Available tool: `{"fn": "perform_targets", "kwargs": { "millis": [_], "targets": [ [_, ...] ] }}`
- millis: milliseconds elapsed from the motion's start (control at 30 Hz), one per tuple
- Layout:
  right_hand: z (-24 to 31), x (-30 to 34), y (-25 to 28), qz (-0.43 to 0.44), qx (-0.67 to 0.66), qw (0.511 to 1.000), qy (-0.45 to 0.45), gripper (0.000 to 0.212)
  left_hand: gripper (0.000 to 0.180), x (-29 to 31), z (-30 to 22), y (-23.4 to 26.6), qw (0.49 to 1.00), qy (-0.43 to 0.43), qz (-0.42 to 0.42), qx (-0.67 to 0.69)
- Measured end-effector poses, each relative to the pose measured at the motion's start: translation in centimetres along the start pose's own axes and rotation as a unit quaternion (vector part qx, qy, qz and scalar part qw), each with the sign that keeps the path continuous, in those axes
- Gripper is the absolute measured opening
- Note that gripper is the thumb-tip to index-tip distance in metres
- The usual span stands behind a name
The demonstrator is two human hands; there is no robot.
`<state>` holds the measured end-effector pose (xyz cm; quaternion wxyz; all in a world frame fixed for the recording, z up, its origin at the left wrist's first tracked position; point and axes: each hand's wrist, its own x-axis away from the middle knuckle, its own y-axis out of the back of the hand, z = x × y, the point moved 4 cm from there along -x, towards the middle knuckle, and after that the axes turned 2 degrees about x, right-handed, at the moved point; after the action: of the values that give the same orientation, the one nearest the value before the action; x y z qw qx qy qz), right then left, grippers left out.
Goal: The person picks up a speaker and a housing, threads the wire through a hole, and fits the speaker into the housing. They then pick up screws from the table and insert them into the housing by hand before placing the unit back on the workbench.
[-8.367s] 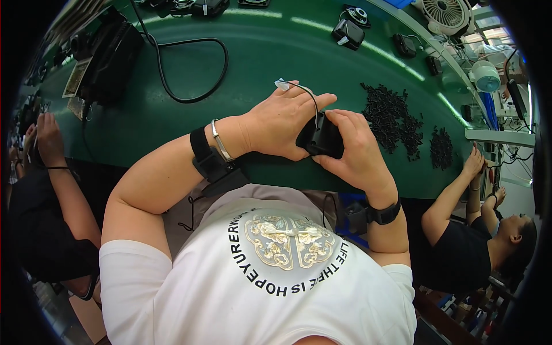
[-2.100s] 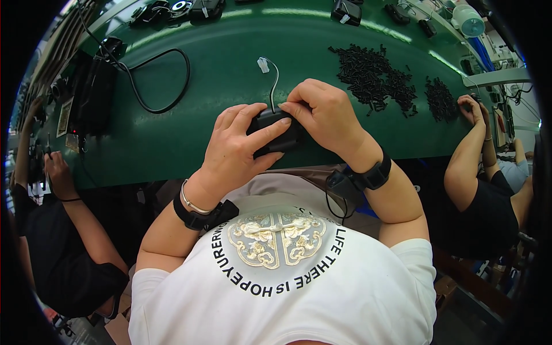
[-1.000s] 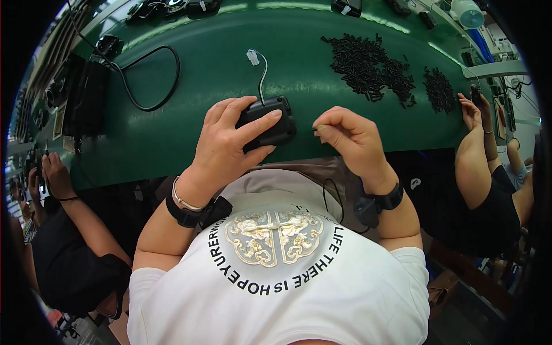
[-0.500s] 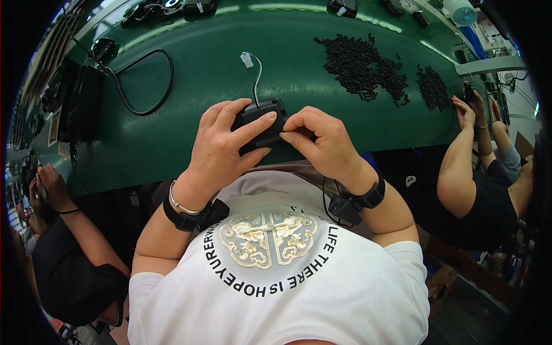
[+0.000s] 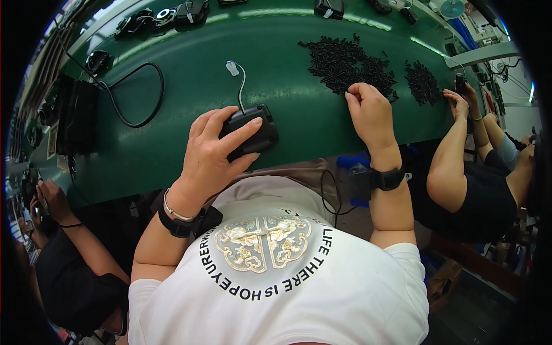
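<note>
My left hand (image 5: 215, 150) grips a small black box-shaped device (image 5: 251, 131) lying on the green table (image 5: 190, 86) near its front edge. A thin white lead with a white connector (image 5: 232, 68) runs from the device away across the table. My right hand (image 5: 371, 112) is stretched out to the right, its fingertips at the near edge of a heap of small black parts (image 5: 345, 60). The fingers are curled down onto the heap; whether they pinch a part is hidden.
A second, smaller heap of black parts (image 5: 422, 82) lies further right, where another person's hand (image 5: 460, 102) works. A black looped cable (image 5: 135, 95) and a dark box (image 5: 80, 118) lie at the left. More black devices (image 5: 190, 10) line the far edge. Another person's hand (image 5: 49, 198) is at lower left.
My right hand has left the black device and moved right to the heap of small black parts. My left hand stays on the device.
</note>
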<state>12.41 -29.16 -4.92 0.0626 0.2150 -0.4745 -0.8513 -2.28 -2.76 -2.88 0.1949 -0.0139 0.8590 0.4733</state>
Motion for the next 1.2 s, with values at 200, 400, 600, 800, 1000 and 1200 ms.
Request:
{"fn": "perform_targets", "kwargs": {
  "millis": [200,400,600,800,1000,1200],
  "targets": [
    [0.3,-0.5,0.1,0.030,0.061,0.996,0.051,0.013,0.063,0.1,0.0,-0.2,1.000,0.001,-0.005,0.010],
    [0.5,-1.7,0.1,0.072,0.124,0.984,0.108,0.014,0.062,0.3,0.2,-0.3,1.000,0.004,-0.006,0.004],
    [2.2,-0.7,0.7,0.115,-0.089,0.989,0.024,0.008,0.062,0.3,0.3,-0.4,1.000,0.006,-0.007,0.002],
    [10.1,3.4,-1.0,0.114,-0.363,0.906,0.187,0.017,0.061,0.3,0.1,-0.2,1.000,0.009,-0.010,0.001],
    [13.9,3.9,-3.1,0.039,-0.311,0.877,0.365,0.023,0.060,0.3,0.2,-0.5,0.999,0.005,-0.031,0.006],
    [14.2,4.2,-3.3,0.002,-0.238,0.885,0.401,0.026,0.060,0.3,0.1,-0.5,0.999,0.003,-0.044,0.000]
  ]
}}
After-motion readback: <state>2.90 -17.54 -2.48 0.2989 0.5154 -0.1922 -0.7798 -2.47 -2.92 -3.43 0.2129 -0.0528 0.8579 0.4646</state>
